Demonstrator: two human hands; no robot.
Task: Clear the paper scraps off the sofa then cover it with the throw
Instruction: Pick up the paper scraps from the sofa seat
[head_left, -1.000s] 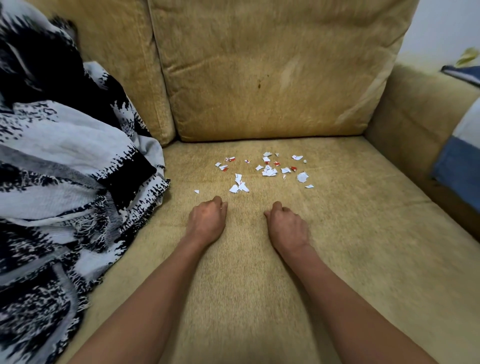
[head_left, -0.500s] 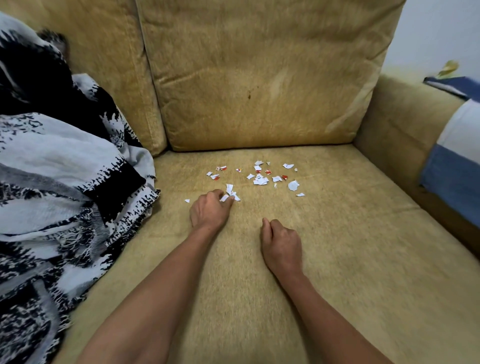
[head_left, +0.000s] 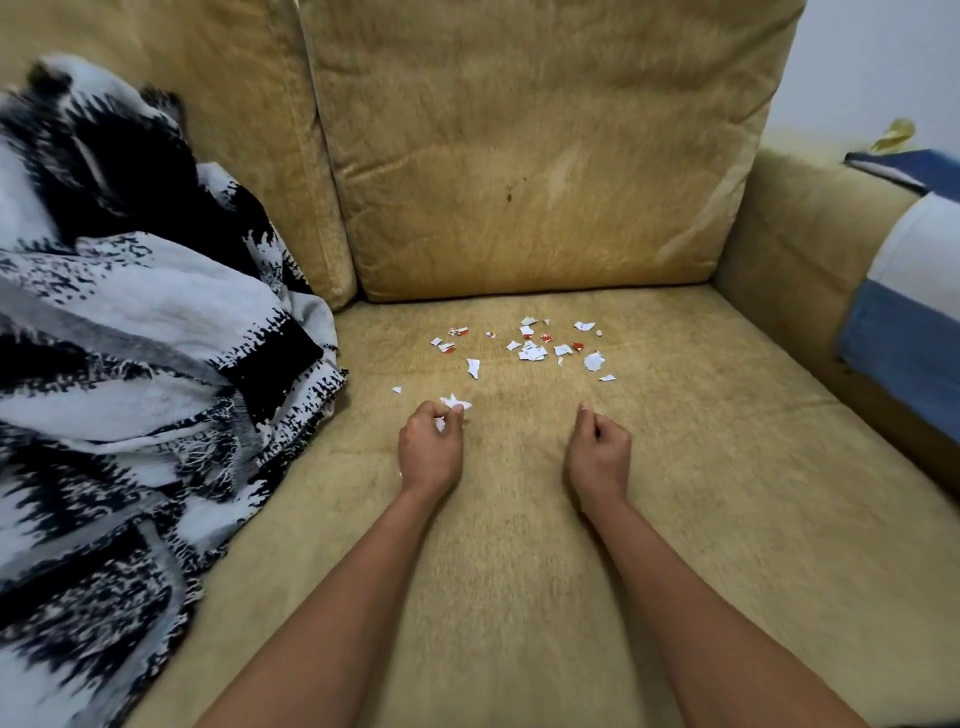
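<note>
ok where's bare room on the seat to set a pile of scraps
Widest bare patch: the seat right of the right hand, up to the armrest. The gap between the two hands is bare too. Crowded: paper scraps below the back cushion, and the throw heaped along the left, close to the left hand.

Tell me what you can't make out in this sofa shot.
Head view only:
Paper scraps: print too small to read.
Left hand: curled fingers hide how many scraps it pinches.
Right hand: palm faces down; whether it holds anything is hidden.
Throw: cut off by the left and bottom edges.
Blue and white cloth: cut off by the right edge.
</note>
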